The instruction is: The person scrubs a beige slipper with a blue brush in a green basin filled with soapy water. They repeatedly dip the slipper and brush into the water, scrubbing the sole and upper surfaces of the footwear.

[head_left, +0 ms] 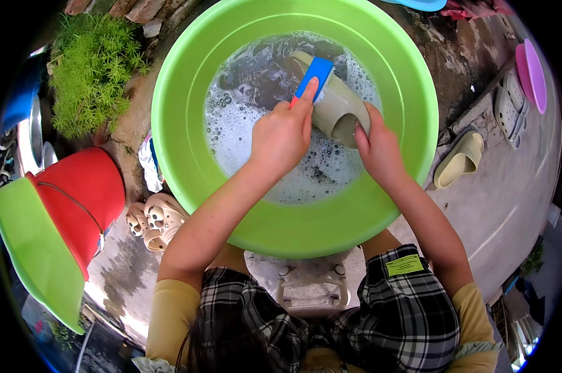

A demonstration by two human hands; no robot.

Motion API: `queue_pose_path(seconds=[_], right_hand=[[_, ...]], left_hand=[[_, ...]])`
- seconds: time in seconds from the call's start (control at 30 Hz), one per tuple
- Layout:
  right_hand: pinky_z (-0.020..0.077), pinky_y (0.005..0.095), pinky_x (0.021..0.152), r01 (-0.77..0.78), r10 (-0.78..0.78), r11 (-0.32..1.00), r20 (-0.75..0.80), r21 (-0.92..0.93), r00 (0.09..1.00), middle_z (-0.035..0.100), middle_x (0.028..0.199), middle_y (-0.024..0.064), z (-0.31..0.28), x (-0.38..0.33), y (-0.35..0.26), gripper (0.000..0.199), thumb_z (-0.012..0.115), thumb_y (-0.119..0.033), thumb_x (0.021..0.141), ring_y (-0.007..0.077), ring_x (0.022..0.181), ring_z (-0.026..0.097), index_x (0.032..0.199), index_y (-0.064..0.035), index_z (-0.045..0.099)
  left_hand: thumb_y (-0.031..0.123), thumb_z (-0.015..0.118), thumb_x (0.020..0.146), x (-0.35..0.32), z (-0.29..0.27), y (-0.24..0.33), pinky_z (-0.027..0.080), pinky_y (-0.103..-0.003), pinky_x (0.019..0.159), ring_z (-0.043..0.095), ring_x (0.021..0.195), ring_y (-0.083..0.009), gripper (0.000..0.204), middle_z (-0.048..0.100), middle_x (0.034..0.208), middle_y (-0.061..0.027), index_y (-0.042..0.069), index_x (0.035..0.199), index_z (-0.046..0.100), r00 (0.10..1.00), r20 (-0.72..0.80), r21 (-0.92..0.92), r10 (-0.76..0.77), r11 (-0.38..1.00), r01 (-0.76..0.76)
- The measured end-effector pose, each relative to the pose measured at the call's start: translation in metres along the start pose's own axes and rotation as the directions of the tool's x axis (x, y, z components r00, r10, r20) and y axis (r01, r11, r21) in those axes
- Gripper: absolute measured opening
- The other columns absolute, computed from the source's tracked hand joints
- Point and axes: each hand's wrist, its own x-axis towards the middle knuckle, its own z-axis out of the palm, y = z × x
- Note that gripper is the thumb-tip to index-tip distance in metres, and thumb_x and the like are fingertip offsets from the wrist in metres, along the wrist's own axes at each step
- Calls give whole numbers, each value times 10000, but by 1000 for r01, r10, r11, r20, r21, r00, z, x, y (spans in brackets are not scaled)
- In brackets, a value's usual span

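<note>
A large green basin stands in front of me with soapy, greyish water in it. Over the water, my right hand grips an olive-beige slide sandal near its open toe end. The sandal is tilted, its far end close to the suds. My left hand is closed round a blue and red scrub brush, with the index finger stretched along its back. The brush's white bristles rest against the sandal's upper. Part of the brush handle is hidden by my left hand.
A matching sandal lies on the concrete right of the basin, with grey clogs and pink basins beyond. At left are beige clogs, a tipped red bucket, a green tub and a leafy plant.
</note>
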Motion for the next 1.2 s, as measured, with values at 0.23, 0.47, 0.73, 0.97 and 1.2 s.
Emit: queue_pose_path(seconds=[0.23,0.47,0.73,0.97,1.2], right_hand=[[477,460,627,47,-47,998,3,-42,999,615,815,225,6,-7,10,498,596,-130,808,404,714,606,1258,-50,398],[481,438,626,70,-64,981,41,-179,997,622,822,197,3,-7,9,476,616,-128,790,378,714,610,1233,-81,447],[481,430,641,97,-84,975,75,-199,994,630,851,183,2,-9,12,476,632,-122,769,362,728,614,1217,-105,471],[480,438,623,137,-121,973,98,-186,988,629,837,195,4,-8,4,487,638,-125,764,363,716,615,1221,-99,472],[479,441,634,89,-64,973,120,-213,991,629,845,195,5,-10,12,477,631,-113,766,369,718,612,1215,-88,471]], left_hand=[[76,564,834,-30,-9,18,448,-387,495,552,536,-275,458,526,611,-121,148,1283,503,995,88,-170,51,985,-35],[83,558,840,-31,-11,22,439,-391,503,541,534,-298,446,545,624,-138,151,1278,509,986,140,-179,90,982,-65],[97,539,852,-23,-8,11,440,-387,516,543,539,-307,407,560,626,-146,126,1258,525,992,125,-228,28,974,1],[109,512,864,4,-10,-27,429,-396,530,554,565,-299,390,561,636,-154,90,1254,521,983,71,-81,-167,982,172],[103,521,861,-16,-4,3,445,-407,567,576,604,-330,397,585,685,-188,87,1258,514,984,164,-399,-65,908,127]])
